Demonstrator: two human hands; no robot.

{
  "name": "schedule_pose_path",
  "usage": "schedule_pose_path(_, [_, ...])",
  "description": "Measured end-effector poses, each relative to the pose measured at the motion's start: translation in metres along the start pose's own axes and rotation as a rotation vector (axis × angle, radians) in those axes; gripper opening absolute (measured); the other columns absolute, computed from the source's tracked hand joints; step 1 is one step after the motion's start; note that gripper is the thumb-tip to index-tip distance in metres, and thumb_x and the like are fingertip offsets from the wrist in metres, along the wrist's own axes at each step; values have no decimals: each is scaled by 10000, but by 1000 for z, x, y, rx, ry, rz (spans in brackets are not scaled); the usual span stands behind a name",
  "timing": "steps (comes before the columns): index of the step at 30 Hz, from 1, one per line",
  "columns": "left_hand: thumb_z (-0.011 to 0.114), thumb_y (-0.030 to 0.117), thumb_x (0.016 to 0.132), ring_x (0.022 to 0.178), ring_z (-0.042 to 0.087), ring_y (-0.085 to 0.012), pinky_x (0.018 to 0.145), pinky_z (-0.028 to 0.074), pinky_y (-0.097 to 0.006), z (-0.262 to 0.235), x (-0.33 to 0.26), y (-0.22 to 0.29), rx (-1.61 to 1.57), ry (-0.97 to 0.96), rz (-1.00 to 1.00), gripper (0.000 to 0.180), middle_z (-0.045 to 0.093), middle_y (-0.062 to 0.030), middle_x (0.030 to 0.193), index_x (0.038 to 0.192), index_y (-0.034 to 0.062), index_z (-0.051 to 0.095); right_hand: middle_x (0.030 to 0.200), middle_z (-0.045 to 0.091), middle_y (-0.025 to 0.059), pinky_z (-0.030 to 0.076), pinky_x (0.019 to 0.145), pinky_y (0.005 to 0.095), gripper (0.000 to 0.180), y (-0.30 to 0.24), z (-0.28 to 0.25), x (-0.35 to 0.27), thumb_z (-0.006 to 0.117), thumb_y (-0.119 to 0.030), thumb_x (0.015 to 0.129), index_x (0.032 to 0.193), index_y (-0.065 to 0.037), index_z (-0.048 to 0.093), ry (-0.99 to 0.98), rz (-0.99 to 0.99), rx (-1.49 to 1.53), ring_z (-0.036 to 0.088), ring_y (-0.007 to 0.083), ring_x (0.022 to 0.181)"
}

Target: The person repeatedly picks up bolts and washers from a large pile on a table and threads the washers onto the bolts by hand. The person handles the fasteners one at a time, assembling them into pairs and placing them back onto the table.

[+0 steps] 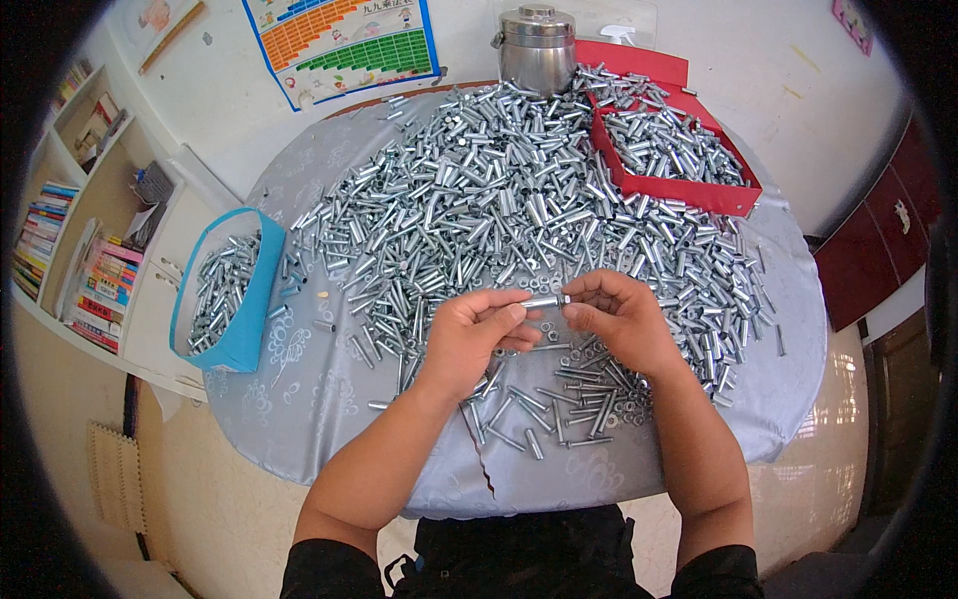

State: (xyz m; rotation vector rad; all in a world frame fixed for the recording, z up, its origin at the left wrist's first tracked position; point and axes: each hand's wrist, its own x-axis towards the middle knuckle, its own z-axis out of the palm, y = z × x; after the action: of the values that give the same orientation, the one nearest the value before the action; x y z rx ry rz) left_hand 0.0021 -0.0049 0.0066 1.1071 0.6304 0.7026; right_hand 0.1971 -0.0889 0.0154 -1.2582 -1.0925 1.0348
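Between my hands, above the near part of the pile, a shiny sleeve anchor bolt (542, 301) is held level. My left hand (467, 337) pinches its left end between thumb and fingers. The fingertips of my right hand (624, 321) close on its right end; whether a nut or washer is there is too small to tell. Below my hands lie loose long bolts (514, 411) and small nuts (627, 407). A big heap of silvery metal sleeves (469, 190) spreads over the table beyond them.
The round table wears a grey patterned cloth (299, 409). A blue fabric bin (249, 319) of metal sleeves stands at the left, a red box (689, 195) full of them at the back right. A steel canister (537, 50) stands at the back. Bookshelves (95, 230) line the left.
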Motion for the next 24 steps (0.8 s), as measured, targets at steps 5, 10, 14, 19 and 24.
schedule_pose_path(5, [580, 45, 923, 807, 696, -225, 691, 590, -307, -3, 1, -2, -11, -19, 4, 234, 683, -171, 1005, 1130, -58, 612, 862, 653, 37, 505, 682, 237, 174, 2, 0, 0, 664, -20, 867, 1031, 29, 635, 1, -43, -75, 620, 103, 764])
schedule_pose_path(10, [572, 33, 923, 820, 698, -230, 699, 593, -305, -3, 0, -1, 3, -45, 15, 234, 681, -175, 1006, 1130, -71, 607, 739, 617, 19, 446, 580, 234, 177, 3, -3, 1, 648, -149, 913, 871, 23, 643, -23, -71, -229, 553, 75, 655])
schedule_pose_path(14, [570, 27, 919, 814, 698, -224, 692, 591, -304, 0, -1, -1, 31, -71, 29, 230, 684, -181, 1007, 1129, -55, 615, 666, 557, 2, 393, 532, 242, 243, 1, -3, -1, 632, -188, 927, 770, -4, 628, -21, 119, -184, 497, 66, 606])
schedule_pose_path(19, [571, 34, 919, 807, 698, -218, 692, 589, -305, -2, 1, -2, -2, -46, 9, 232, 686, -184, 1012, 1133, -43, 618, 655, 569, 5, 419, 549, 249, 256, -1, 12, 1, 608, -209, 942, 792, -3, 637, 168, -84, -58, 517, 73, 599])
schedule_pose_path(24, [576, 42, 918, 802, 698, -213, 690, 587, -302, -3, 1, -2, -16, -32, 6, 237, 689, -180, 1007, 1136, -43, 618, 745, 611, 9, 460, 624, 240, 140, 6, -3, 0, 648, -127, 902, 948, 5, 642, 1, -55, -217, 560, 78, 677])
